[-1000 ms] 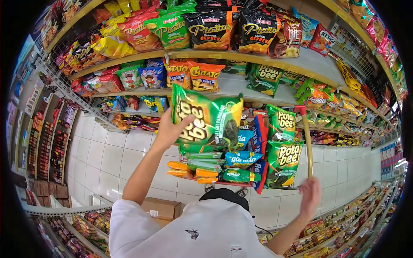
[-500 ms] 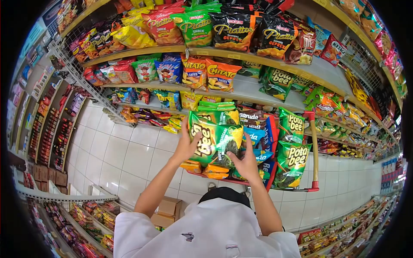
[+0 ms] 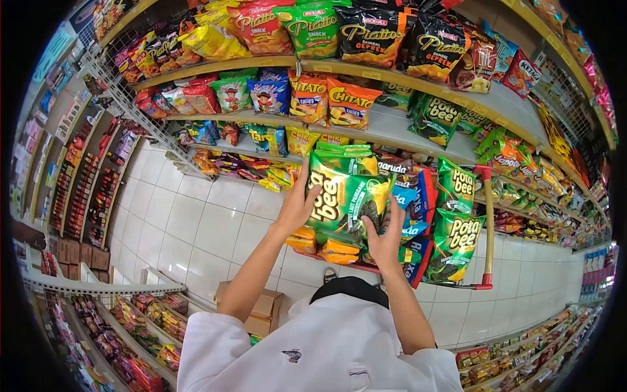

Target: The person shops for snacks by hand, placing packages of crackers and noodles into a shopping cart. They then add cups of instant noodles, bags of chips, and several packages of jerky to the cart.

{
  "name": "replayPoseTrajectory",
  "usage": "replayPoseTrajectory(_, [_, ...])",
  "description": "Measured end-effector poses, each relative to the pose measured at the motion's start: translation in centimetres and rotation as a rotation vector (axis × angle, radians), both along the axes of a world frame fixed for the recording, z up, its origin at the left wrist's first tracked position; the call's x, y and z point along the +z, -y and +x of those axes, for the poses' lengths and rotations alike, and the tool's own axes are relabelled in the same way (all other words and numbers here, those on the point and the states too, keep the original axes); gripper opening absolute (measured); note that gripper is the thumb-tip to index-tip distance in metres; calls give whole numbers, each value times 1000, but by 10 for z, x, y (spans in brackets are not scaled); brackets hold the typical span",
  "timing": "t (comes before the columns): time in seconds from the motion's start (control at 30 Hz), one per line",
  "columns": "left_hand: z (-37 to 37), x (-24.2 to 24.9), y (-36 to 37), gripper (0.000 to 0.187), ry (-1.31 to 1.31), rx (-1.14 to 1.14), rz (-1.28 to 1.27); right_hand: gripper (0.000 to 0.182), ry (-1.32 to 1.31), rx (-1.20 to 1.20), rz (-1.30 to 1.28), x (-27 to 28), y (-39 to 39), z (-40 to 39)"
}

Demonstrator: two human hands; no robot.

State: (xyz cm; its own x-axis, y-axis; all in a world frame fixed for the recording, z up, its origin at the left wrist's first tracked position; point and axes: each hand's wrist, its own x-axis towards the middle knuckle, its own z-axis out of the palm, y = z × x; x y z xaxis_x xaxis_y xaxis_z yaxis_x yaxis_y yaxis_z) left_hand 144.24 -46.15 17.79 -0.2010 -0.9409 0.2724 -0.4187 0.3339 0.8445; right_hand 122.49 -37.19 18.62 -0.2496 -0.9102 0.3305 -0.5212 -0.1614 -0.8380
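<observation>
A shop aisle has a pale tiled floor (image 3: 196, 228) and snack shelves (image 3: 241, 68) that curve across the view. In the middle stands a loaded shopping cart (image 3: 488, 228), its yellow handle bar joined by red corners at the right.

The green Potabee bag (image 3: 353, 204), its front facing up, is held over the packets in the cart. The left hand (image 3: 297, 202) grips its left edge, thumb on the front; the right hand (image 3: 386, 238) is closed on its right side, thumb on the lower front.

Right of these, two more Potabee bags lie one beyond the other next to the handle bar. Between them and the held bag are blue Garuda packets (image 3: 414, 229), with orange packets (image 3: 339, 249) at the near edge of the cart.

On the shelves ahead are black Piattos bags (image 3: 371, 39) and, below them, orange Chitato bags (image 3: 353, 104). A cardboard box (image 3: 266, 306) sits on the floor near the left elbow.
</observation>
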Motion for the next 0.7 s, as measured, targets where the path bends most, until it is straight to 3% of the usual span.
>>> replayPoseTrajectory(0.17, [-1, 1, -1, 72, 101, -18, 2, 69, -165, 20, -82, -7, 4, -11])
replayPoseTrajectory(0.27, [4, -4, -12, 78, 86, -54, 11, 68, -152, 75, -6, -3, -5, -14])
replayPoseTrajectory(0.33, [5, -4, -17, 77, 139, -36, 157, 66, -175, 144, 17, -1, -10, -13])
replayPoseTrajectory(0.47, [9, -9, -18, 77, 205, -33, 164, 68, -253, 112, 72, -6, -14, -11])
replayPoseTrajectory(0.7, [7, 3, -46, 78, 187, 189, -110, 62, -225, 85, 20, 19, -35, -25])
